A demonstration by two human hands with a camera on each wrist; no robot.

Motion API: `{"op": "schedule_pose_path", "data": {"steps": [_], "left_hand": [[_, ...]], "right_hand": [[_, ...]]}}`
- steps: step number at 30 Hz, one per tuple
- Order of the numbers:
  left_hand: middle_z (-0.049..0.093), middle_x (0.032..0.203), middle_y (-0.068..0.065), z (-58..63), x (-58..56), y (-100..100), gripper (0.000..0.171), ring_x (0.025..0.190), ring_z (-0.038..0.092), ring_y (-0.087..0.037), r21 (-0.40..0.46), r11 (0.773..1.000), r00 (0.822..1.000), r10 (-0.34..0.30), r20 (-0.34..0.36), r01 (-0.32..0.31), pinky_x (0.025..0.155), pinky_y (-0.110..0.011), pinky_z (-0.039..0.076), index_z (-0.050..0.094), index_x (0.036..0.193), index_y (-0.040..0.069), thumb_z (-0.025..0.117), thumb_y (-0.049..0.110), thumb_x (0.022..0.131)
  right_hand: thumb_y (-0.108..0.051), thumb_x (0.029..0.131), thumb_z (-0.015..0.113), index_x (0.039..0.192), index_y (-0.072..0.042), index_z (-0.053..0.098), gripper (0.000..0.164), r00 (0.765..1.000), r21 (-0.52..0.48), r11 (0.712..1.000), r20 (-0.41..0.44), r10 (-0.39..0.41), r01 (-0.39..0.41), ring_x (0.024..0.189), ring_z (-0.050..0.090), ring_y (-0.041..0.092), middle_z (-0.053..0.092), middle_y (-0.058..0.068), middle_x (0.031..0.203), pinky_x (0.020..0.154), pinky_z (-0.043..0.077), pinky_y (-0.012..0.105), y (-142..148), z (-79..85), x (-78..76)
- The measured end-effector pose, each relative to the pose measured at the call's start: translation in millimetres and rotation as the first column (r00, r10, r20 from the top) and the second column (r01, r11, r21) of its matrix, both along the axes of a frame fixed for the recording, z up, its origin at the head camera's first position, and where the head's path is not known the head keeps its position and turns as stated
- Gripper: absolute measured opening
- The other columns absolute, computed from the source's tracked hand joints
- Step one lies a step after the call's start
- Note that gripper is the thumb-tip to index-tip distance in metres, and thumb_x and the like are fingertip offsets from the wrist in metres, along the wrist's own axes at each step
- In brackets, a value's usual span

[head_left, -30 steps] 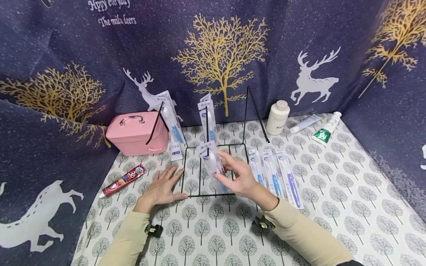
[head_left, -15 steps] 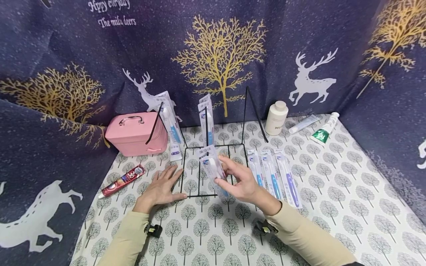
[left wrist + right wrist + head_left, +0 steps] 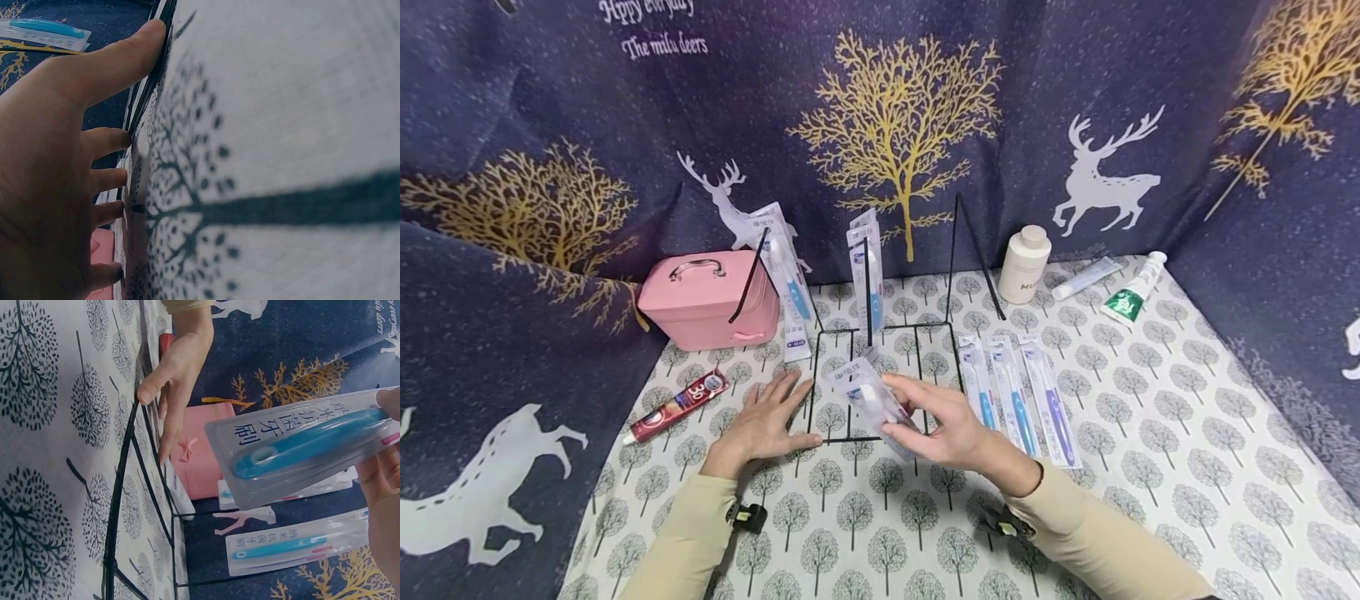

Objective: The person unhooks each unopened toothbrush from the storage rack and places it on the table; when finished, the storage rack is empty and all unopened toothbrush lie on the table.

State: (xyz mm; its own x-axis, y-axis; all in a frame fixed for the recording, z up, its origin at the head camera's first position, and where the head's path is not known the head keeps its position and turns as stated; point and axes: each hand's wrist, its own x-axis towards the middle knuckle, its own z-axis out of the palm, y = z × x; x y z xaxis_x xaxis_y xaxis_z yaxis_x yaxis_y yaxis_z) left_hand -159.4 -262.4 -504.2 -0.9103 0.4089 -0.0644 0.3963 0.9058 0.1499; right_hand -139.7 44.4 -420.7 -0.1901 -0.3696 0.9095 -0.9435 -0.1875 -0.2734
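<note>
My right hand (image 3: 947, 417) pinches a packaged toothbrush (image 3: 867, 398) between thumb and fingers. The blister pack is tilted above the base of a black wire rack (image 3: 917, 350), with its top end to the left. In the right wrist view the toothbrush pack (image 3: 300, 450) shows a blue handle. My left hand (image 3: 760, 425) lies spread at the rack's left front corner, its thumb touching the wire. Other packaged toothbrushes hang on the rack's left prong (image 3: 749, 277) and middle prong (image 3: 868, 292). No pack shows on the right prong (image 3: 981, 258).
Three packaged toothbrushes (image 3: 1017, 400) lie right of the rack. A pink case (image 3: 707, 300) and a red toothpaste tube (image 3: 677, 407) are at left. Back right are a white bottle (image 3: 1025, 265), a pale tube (image 3: 1086, 278) and a green-white tube (image 3: 1135, 289).
The toothbrush pack in my right hand has come down and away from the middle prong's tip, and its top has tipped to the left. My left hand stays put.
</note>
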Motion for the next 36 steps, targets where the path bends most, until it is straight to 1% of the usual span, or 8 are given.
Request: {"op": "schedule_pose_path", "data": {"steps": [4, 13, 19, 23, 27, 31, 33, 36], "left_hand": [[0.009, 0.154, -0.007, 0.2, -1.4, 0.7, 0.099, 0.139, 0.013, -0.034, -0.003, 1.000, 1.000, 0.005, 0.013, -0.005, 0.107, -0.064, 0.013, 0.019, 0.146, 0.022, 0.048, 0.078, 0.070], [0.007, 0.154, -0.007, -1.8, -3.5, 0.6, 0.099, 0.139, 0.012, -0.035, -0.004, 1.000, 1.000, 0.010, 0.027, -0.010, 0.107, -0.065, 0.010, 0.018, 0.147, 0.022, 0.048, 0.078, 0.070], [0.008, 0.154, -0.007, -0.8, -2.7, 0.6, 0.099, 0.139, 0.012, -0.035, -0.017, 1.000, 1.000, 0.009, 0.030, -0.008, 0.107, -0.065, 0.011, 0.018, 0.147, 0.022, 0.048, 0.078, 0.070], [0.009, 0.154, -0.008, 0.1, -1.7, 1.0, 0.099, 0.138, 0.013, -0.035, -0.005, 1.000, 0.999, 0.005, 0.031, -0.004, 0.107, -0.064, 0.011, 0.019, 0.146, 0.021, 0.049, 0.077, 0.070], [0.010, 0.154, -0.009, -0.4, -1.8, 0.7, 0.099, 0.138, 0.013, -0.036, -0.002, 1.000, 1.000, 0.003, 0.026, -0.003, 0.107, -0.065, 0.011, 0.020, 0.146, 0.021, 0.049, 0.077, 0.070], [0.010, 0.154, -0.009, -1.5, -1.6, -0.1, 0.100, 0.138, 0.013, -0.036, -0.002, 1.000, 1.000, 0.003, 0.021, -0.003, 0.106, -0.065, 0.011, 0.019, 0.146, 0.021, 0.048, 0.078, 0.070], [0.009, 0.154, -0.008, -1.9, -1.4, -0.3, 0.100, 0.139, 0.013, -0.035, 0.001, 1.000, 1.000, 0.004, 0.021, -0.004, 0.107, -0.064, 0.011, 0.019, 0.147, 0.022, 0.047, 0.078, 0.069], [0.009, 0.154, -0.007, -2.2, -1.8, -0.6, 0.099, 0.139, 0.012, -0.034, 0.001, 1.000, 1.000, 0.005, 0.022, -0.005, 0.107, -0.064, 0.011, 0.018, 0.147, 0.022, 0.047, 0.078, 0.070]], "right_hand": [[0.005, 0.075, 0.066, 0.125, 0.017, 0.042, 0.057, 1.000, -0.010, 1.000, 0.026, 0.002, -0.002, 0.064, 0.058, 0.013, 0.062, 0.016, 0.084, 0.059, 0.051, 0.012, 5.1, -0.8, 1.6], [0.011, 0.073, 0.064, 0.129, 0.017, 0.036, 0.062, 0.995, -0.005, 0.999, 0.096, 0.032, -0.032, 0.066, 0.060, 0.016, 0.061, 0.018, 0.082, 0.059, 0.054, 0.018, 24.9, -1.2, 6.0], [0.008, 0.074, 0.065, 0.126, 0.019, 0.038, 0.060, 0.991, 0.009, 1.000, 0.131, -0.030, 0.029, 0.063, 0.062, 0.016, 0.064, 0.022, 0.086, 0.056, 0.053, 0.016, 43.5, -3.4, 7.9], [0.016, 0.070, 0.063, 0.124, 0.025, 0.034, 0.062, 0.985, -0.010, 1.000, 0.175, 0.006, -0.005, 0.065, 0.063, 0.020, 0.061, 0.028, 0.088, 0.057, 0.055, 0.020, 56.3, -4.5, 10.3], [0.020, 0.067, 0.062, 0.122, 0.028, 0.030, 0.064, 0.975, -0.037, 0.999, 0.220, 0.024, -0.016, 0.063, 0.062, 0.023, 0.059, 0.028, 0.082, 0.057, 0.056, 0.024, 69.7, -2.1, 13.7], [0.023, 0.065, 0.062, 0.122, 0.028, 0.030, 0.066, 0.951, -0.039, 0.999, 0.308, 0.003, 0.009, 0.066, 0.061, 0.022, 0.058, 0.026, 0.079, 0.060, 0.056, 0.026, 85.3, 1.3, 15.3], [0.025, 0.062, 0.061, 0.122, 0.029, 0.030, 0.068, 0.939, -0.039, 0.999, 0.344, -0.017, 0.032, 0.070, 0.062, 0.022, 0.059, 0.027, 0.080, 0.064, 0.057, 0.027, 94.8, -1.8, 13.5], [0.030, 0.058, 0.059, 0.124, 0.027, 0.030, 0.072, 0.905, -0.024, 0.995, 0.418, -0.079, 0.098, 0.076, 0.064, 0.020, 0.059, 0.028, 0.082, 0.070, 0.057, 0.027, 109.6, -8.7, 10.6]]}}
